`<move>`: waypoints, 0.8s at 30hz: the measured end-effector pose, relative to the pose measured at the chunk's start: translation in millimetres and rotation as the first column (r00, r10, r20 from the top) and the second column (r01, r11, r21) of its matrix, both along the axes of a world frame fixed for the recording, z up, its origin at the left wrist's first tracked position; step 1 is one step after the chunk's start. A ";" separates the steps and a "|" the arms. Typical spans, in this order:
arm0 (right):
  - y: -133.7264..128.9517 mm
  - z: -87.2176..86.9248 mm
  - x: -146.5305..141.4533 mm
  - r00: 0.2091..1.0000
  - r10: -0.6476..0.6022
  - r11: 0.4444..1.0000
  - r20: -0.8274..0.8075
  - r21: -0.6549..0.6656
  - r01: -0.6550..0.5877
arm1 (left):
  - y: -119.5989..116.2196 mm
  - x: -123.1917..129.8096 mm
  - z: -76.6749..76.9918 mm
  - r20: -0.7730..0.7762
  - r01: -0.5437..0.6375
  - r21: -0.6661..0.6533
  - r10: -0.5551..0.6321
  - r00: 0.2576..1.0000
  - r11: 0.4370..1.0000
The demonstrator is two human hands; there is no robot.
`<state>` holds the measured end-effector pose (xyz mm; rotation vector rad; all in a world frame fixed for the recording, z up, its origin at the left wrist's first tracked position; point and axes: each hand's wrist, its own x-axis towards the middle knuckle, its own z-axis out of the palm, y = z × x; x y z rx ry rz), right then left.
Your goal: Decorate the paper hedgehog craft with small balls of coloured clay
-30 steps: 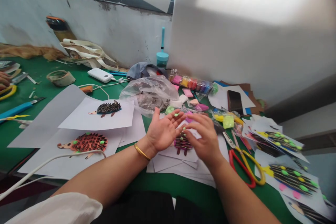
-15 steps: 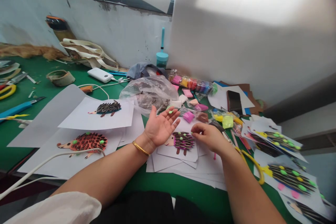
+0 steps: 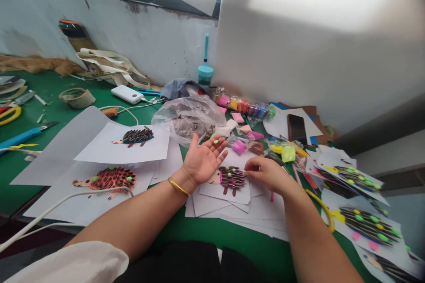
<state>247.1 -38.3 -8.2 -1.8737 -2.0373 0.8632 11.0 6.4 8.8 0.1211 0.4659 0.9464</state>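
Note:
My left hand point(image 3: 205, 161) is palm up with its fingers stretched out. A small green clay ball point(image 3: 216, 141) rests on those fingers. My right hand point(image 3: 262, 172) is closed in a pinch at the right edge of a paper hedgehog point(image 3: 232, 177). At its fingertips shows a tiny green clay ball point(image 3: 245, 172), by the hedgehog's spines. This hedgehog has a pink body, rows of dark striped seeds as spines and several green dots. It lies on a stack of white sheets point(image 3: 212, 207), partly behind my left fingers.
Other seed hedgehogs lie on sheets at left point(image 3: 109, 180) and right point(image 3: 365, 225). Behind my hands are a clear plastic bag of seeds point(image 3: 189, 119) and packets of coloured clay point(image 3: 239, 147). Yellow-handled scissors point(image 3: 323, 208) lie beside my right forearm. A white cable point(image 3: 66, 201) crosses the left sheets.
My right hand has shifted slightly right and down from the hedgehog's edge, and a green bit now shows at its fingertips. The left hand stays in place.

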 end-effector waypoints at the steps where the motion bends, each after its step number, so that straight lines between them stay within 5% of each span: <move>1: 0.0 -1.3 0.1 1.000 -0.004 1.000 0.004 -0.009 0.004 | 0.1 0.0 0.2 -0.003 0.000 -0.001 0.000 1.000 1.000; 24: 0.4 -5.1 -5.8 1.000 -0.019 1.000 -0.011 -0.012 0.019 | 0.1 -0.5 -1.9 0.008 0.010 0.011 -0.010 1.000 1.000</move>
